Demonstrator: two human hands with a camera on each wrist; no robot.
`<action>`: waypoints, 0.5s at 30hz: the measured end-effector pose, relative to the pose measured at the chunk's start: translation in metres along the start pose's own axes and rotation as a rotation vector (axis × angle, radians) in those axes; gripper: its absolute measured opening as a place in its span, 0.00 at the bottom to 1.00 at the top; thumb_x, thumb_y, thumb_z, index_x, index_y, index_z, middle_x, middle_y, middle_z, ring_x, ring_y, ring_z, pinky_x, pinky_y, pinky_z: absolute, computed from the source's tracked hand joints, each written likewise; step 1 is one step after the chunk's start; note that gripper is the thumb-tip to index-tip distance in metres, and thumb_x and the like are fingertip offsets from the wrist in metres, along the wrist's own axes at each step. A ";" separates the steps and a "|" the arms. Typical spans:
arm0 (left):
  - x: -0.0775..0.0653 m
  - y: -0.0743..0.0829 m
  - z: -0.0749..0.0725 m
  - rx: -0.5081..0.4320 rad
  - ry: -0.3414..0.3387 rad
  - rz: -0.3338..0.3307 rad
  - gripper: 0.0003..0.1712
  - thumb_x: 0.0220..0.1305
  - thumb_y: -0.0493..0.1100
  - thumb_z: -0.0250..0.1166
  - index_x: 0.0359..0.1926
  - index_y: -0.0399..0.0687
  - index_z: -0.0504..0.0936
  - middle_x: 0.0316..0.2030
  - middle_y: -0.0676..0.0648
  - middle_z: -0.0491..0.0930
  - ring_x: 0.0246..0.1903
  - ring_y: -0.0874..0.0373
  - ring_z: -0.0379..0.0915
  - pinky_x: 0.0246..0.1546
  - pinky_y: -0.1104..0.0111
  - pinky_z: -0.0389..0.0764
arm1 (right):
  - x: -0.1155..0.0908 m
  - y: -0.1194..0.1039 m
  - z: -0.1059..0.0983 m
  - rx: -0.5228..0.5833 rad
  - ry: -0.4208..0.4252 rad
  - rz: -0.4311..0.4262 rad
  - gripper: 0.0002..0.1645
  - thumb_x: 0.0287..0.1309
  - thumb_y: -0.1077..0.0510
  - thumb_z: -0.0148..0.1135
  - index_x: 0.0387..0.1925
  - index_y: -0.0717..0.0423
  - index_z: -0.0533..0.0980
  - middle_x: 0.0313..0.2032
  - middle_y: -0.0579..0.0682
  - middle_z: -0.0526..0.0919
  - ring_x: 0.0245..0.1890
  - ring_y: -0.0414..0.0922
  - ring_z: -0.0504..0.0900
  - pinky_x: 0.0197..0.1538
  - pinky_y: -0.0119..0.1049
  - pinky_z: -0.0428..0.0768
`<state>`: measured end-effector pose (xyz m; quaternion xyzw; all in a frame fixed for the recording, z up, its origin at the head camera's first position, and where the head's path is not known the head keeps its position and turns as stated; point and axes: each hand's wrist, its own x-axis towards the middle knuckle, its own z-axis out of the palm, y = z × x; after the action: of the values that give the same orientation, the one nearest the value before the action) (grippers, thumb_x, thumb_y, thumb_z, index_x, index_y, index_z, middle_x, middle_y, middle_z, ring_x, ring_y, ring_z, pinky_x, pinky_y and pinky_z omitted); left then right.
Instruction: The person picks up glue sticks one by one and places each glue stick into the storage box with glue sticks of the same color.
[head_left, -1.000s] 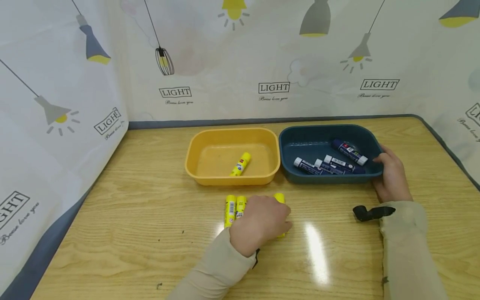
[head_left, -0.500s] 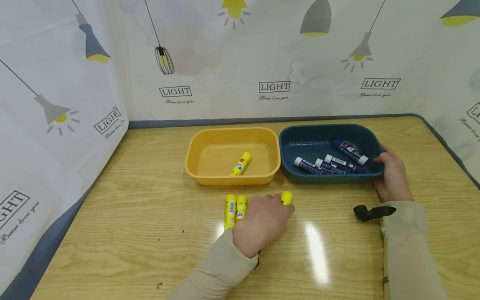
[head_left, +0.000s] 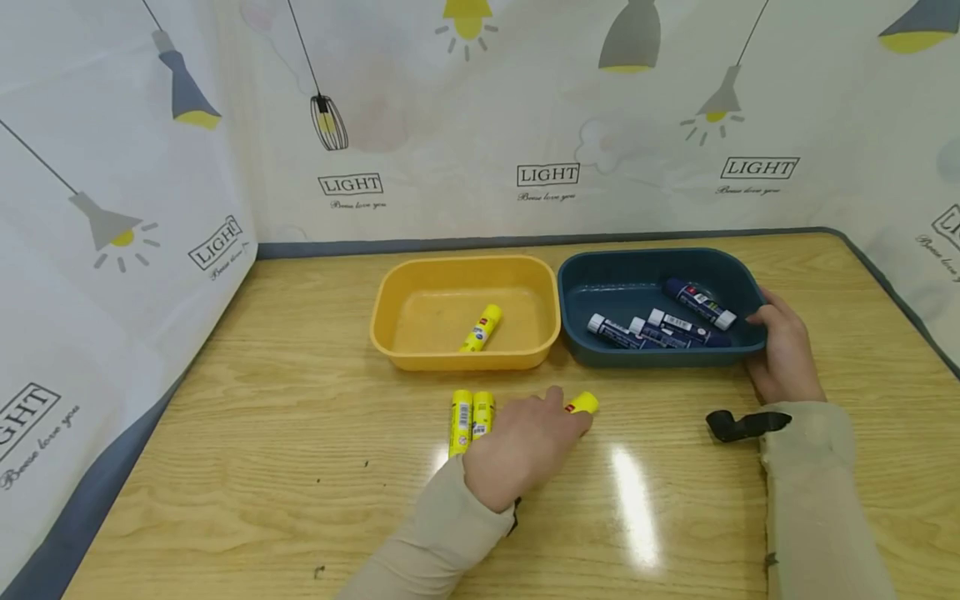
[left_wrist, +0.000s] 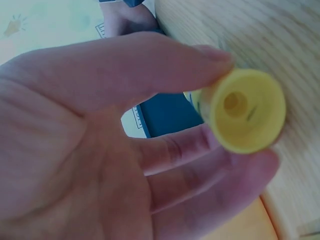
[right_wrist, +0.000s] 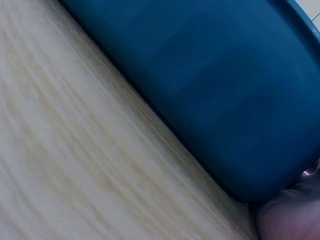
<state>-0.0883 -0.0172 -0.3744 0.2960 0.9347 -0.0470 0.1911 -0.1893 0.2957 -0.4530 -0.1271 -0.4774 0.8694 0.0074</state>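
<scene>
In the head view my left hand [head_left: 525, 446] pinches a yellow glue stick [head_left: 582, 404] just over the table, with its capped end pointing up and to the right. The left wrist view shows the thumb and fingers around that stick, its hollow round base [left_wrist: 250, 112] facing the camera. Just left of the hand, two more yellow glue sticks [head_left: 461, 421] lie side by side, partly covered by it. My right hand [head_left: 783, 354] grips the right end of the dark blue bin [head_left: 645, 358], thumb at the rim; the other fingers are mostly hidden.
Touching the blue bin on its left is a yellow bin [head_left: 465, 362] with one yellow glue stick [head_left: 480, 329] inside. Several navy glue sticks with white ends [head_left: 701, 304] lie in the blue bin. A printed cloth [head_left: 450, 117] closes off the table's back and sides.
The yellow glue stick in my left hand has swung from lying upright in view to slanting right, its cap shifting rightward. My right hand and both bins have stayed put.
</scene>
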 end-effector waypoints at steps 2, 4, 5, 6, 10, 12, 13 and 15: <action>-0.001 -0.001 -0.001 -0.021 -0.003 0.007 0.15 0.67 0.48 0.48 0.52 0.68 0.72 0.37 0.50 0.68 0.27 0.58 0.64 0.23 0.67 0.68 | 0.000 0.000 0.000 0.008 -0.001 -0.002 0.32 0.57 0.68 0.46 0.63 0.46 0.60 0.64 0.45 0.53 0.63 0.40 0.52 0.50 0.27 0.69; -0.001 -0.002 -0.002 -0.054 -0.006 0.012 0.15 0.67 0.49 0.47 0.52 0.68 0.72 0.36 0.51 0.68 0.27 0.58 0.64 0.24 0.67 0.68 | 0.000 0.000 0.000 0.015 -0.002 -0.004 0.32 0.57 0.68 0.46 0.63 0.47 0.60 0.64 0.45 0.53 0.63 0.40 0.52 0.50 0.27 0.69; -0.002 -0.002 -0.003 -0.069 -0.005 0.013 0.14 0.67 0.49 0.48 0.51 0.68 0.72 0.36 0.51 0.68 0.27 0.58 0.64 0.24 0.67 0.68 | 0.000 0.000 0.000 0.012 -0.004 -0.004 0.32 0.57 0.68 0.46 0.63 0.47 0.60 0.64 0.45 0.53 0.63 0.40 0.52 0.51 0.27 0.69; -0.002 -0.003 -0.003 -0.086 -0.004 0.014 0.14 0.67 0.49 0.48 0.51 0.68 0.72 0.35 0.51 0.67 0.27 0.58 0.64 0.25 0.67 0.68 | 0.000 0.000 0.000 0.013 -0.005 -0.005 0.32 0.57 0.68 0.46 0.63 0.47 0.59 0.64 0.46 0.52 0.63 0.40 0.52 0.51 0.27 0.69; -0.003 -0.006 -0.004 -0.153 0.001 0.012 0.14 0.66 0.47 0.50 0.50 0.70 0.72 0.35 0.53 0.66 0.29 0.58 0.64 0.28 0.66 0.68 | 0.000 0.000 -0.001 0.015 -0.007 -0.004 0.32 0.57 0.68 0.45 0.63 0.47 0.59 0.64 0.45 0.52 0.63 0.40 0.52 0.51 0.27 0.69; -0.004 -0.008 -0.005 -0.168 0.007 0.019 0.15 0.66 0.46 0.51 0.50 0.70 0.71 0.36 0.53 0.67 0.30 0.59 0.64 0.30 0.66 0.69 | 0.000 0.000 -0.001 0.013 -0.006 -0.002 0.32 0.57 0.68 0.45 0.63 0.47 0.58 0.64 0.45 0.52 0.63 0.40 0.51 0.51 0.27 0.69; -0.004 -0.009 -0.006 -0.171 0.012 0.024 0.16 0.65 0.45 0.51 0.51 0.70 0.71 0.36 0.54 0.67 0.31 0.59 0.64 0.31 0.67 0.69 | 0.000 0.000 -0.001 0.010 -0.005 0.000 0.32 0.57 0.68 0.45 0.63 0.47 0.58 0.65 0.45 0.52 0.63 0.40 0.51 0.52 0.27 0.68; -0.004 -0.011 -0.008 -0.172 0.020 0.033 0.17 0.65 0.43 0.51 0.52 0.70 0.71 0.37 0.54 0.67 0.31 0.60 0.64 0.32 0.67 0.70 | 0.000 0.000 0.000 0.002 -0.001 0.004 0.32 0.57 0.67 0.46 0.63 0.46 0.58 0.65 0.45 0.52 0.63 0.39 0.51 0.53 0.27 0.67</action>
<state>-0.0941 -0.0267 -0.3660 0.2945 0.9321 0.0397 0.2072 -0.1892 0.2959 -0.4534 -0.1273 -0.4763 0.8700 0.0056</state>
